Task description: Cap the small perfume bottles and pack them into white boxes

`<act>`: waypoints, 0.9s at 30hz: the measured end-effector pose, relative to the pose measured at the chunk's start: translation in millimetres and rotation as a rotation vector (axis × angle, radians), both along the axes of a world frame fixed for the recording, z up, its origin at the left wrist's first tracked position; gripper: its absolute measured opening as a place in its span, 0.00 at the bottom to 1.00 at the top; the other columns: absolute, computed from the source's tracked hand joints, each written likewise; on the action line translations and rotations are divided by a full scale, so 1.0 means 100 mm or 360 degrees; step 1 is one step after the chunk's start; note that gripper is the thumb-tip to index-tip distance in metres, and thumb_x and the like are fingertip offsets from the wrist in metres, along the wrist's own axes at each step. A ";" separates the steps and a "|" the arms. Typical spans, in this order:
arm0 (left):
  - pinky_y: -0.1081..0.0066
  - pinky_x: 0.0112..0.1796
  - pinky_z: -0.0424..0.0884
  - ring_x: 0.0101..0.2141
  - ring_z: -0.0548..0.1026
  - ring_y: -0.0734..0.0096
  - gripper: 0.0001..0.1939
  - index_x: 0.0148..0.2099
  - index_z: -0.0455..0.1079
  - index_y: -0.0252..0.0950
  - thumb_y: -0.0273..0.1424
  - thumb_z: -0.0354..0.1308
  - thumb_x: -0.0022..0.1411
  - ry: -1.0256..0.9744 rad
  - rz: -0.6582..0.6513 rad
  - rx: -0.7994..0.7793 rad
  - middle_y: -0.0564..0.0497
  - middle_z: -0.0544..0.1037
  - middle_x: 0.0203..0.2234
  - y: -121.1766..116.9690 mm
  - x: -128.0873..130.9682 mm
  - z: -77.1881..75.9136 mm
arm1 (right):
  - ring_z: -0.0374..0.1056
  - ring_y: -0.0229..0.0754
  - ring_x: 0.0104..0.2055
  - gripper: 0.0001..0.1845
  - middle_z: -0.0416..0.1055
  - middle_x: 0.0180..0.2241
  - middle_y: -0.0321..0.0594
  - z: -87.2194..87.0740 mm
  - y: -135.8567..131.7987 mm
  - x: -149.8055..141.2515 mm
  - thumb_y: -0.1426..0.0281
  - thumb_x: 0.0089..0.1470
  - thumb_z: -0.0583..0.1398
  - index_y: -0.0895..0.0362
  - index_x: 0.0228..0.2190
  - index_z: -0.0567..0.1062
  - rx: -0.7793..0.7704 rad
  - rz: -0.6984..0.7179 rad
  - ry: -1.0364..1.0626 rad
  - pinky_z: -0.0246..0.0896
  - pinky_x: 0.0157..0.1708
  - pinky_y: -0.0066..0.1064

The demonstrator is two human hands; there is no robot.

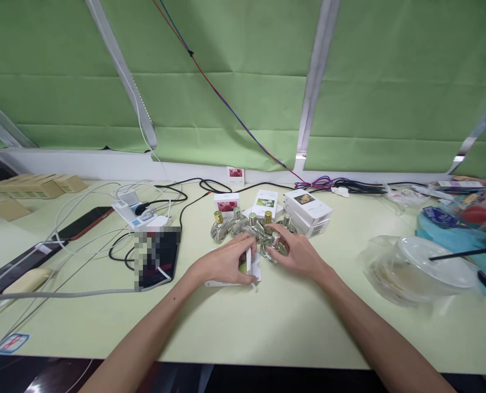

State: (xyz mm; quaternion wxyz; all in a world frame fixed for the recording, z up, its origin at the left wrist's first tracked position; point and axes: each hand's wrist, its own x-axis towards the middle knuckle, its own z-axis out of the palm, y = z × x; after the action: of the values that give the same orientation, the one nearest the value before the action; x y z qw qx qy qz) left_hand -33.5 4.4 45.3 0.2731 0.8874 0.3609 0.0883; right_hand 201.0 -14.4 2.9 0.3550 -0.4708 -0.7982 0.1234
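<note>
My left hand (228, 261) is closed around a small white carton (216, 283) on the table, its opened end with loose flaps facing right. Most of that carton is hidden under the hand. My right hand (298, 252) has its fingers curled around a round glass perfume bottle (274, 248) with a silver cap, just right of the carton. Behind both hands several similar bottles stand close together, among them one with a gold cap (218, 217) at the left end. White cartons with flower pictures lie behind them: a pink one (226, 203), a green one (264, 204) and a stack (308, 210).
To the left are a power strip (138, 215), tangled cables, a dark tablet (167, 256) and phones. On the right stands a lidded plastic cup (435, 273) in a bag, with a straw. Bundled wires (357, 185) run along the green-covered wall.
</note>
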 end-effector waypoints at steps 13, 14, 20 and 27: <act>0.69 0.37 0.66 0.44 0.69 0.59 0.22 0.41 0.63 0.40 0.39 0.70 0.49 0.0034 -0.0040 -0.0001 0.48 0.67 0.44 0.03 -0.04 0.01 | 0.62 0.40 0.21 0.23 0.71 0.24 0.33 -0.02 0.00 -0.01 0.65 0.60 0.59 0.57 0.55 0.68 -0.0002 -0.0058 0.0003 0.55 0.24 0.31; 0.69 0.37 0.67 0.44 0.69 0.58 0.22 0.42 0.64 0.40 0.40 0.70 0.49 0.0034 -0.0041 0.0001 0.48 0.68 0.44 0.04 -0.05 0.01 | 0.62 0.40 0.21 0.23 0.71 0.24 0.33 -0.02 0.00 -0.01 0.65 0.60 0.59 0.57 0.55 0.68 0.0002 -0.0060 0.0006 0.55 0.24 0.31; 0.68 0.40 0.68 0.48 0.68 0.57 0.22 0.45 0.67 0.40 0.42 0.69 0.52 0.0036 -0.0057 0.0009 0.48 0.69 0.45 0.05 -0.06 0.01 | 0.62 0.40 0.21 0.22 0.71 0.23 0.33 -0.02 0.00 -0.02 0.65 0.61 0.58 0.58 0.55 0.68 0.0012 -0.0060 0.0024 0.55 0.24 0.31; 0.67 0.41 0.68 0.48 0.68 0.55 0.22 0.46 0.68 0.41 0.43 0.68 0.52 0.0058 -0.0037 0.0034 0.49 0.70 0.44 0.02 -0.06 0.05 | 0.61 0.39 0.21 0.22 0.70 0.24 0.33 -0.02 0.00 -0.02 0.65 0.61 0.58 0.58 0.55 0.67 0.0024 -0.0071 0.0044 0.55 0.24 0.31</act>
State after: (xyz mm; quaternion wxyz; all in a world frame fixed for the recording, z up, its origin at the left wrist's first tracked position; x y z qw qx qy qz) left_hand -39.4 6.8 50.6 0.2581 0.8958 0.3544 0.0726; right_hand 198.9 -14.7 0.7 0.3721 -0.4840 -0.7834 0.1161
